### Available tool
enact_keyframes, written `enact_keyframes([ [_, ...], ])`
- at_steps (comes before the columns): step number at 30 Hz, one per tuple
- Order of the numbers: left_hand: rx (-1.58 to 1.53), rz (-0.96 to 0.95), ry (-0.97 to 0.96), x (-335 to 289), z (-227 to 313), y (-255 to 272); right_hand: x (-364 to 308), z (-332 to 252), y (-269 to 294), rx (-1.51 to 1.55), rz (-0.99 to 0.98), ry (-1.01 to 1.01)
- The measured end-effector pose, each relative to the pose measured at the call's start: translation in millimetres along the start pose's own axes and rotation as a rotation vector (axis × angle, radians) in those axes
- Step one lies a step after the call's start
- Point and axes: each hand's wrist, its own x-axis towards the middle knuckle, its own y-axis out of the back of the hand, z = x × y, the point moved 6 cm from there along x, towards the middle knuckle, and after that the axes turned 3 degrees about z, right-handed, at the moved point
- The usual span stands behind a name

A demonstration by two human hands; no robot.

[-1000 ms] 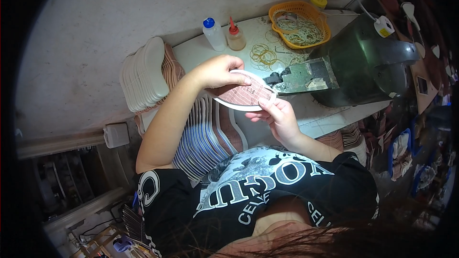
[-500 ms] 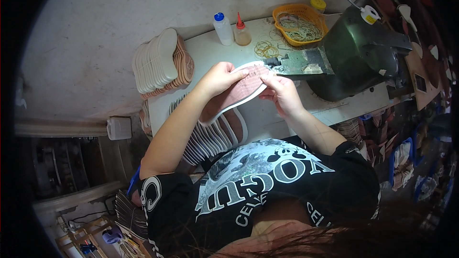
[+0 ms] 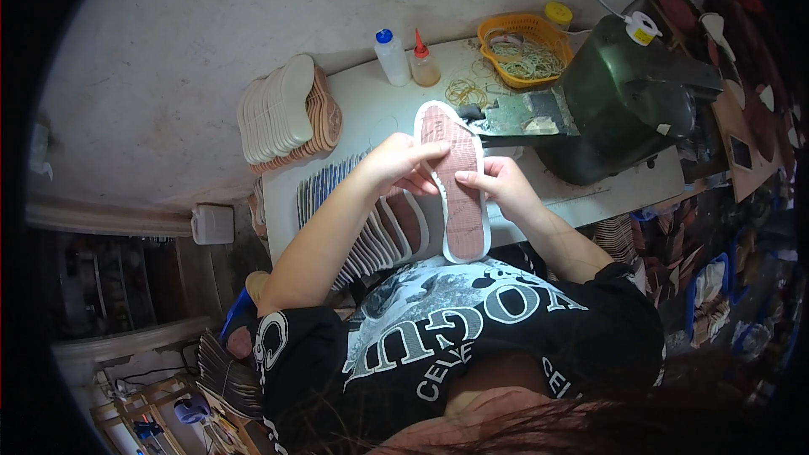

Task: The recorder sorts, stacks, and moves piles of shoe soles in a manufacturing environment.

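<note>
Over the near edge of the table (image 3: 361, 84), the left hand (image 3: 394, 162) pinches the left rim of a pink, white-edged insole (image 3: 463, 211), thumb on its face; the right hand (image 3: 510, 188) grips the right rim likewise. Its broad end is just beside the arm of a green machine (image 3: 607, 109). More insoles (image 3: 276, 118) stand at the table's far left corner, and two bottles (image 3: 393, 63) and a yellow basket (image 3: 539, 82) toward its far edge.

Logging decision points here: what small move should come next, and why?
Probably ease the sole slightly left, away from the green machine arm: its upper right edge appears close beside the arm's dark tip, though contact can't be judged. The left hand and right hand both grip it, so a small shift looks controllable.
</note>
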Motion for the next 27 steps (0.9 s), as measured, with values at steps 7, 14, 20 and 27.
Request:
enact_keyframes([
  [7, 0.135, 0.151, -0.129, 12, 0, 17, 20, -7, 5, 0.081, 0.03, 0.064],
  [14, 0.075, 0.279, -0.158, 18, 1, 29, -34, 10, 0, -0.052, -0.197, -0.237],
  [20, 0.044, 0.279, -0.186, 35, 8, 41, -46, 25, -16, 0.183, -0.063, -0.266],
  [27, 0.267, 0.183, -0.047, 65, 29, 71, -22, 12, -31, 0.355, 0.125, -0.165],
])
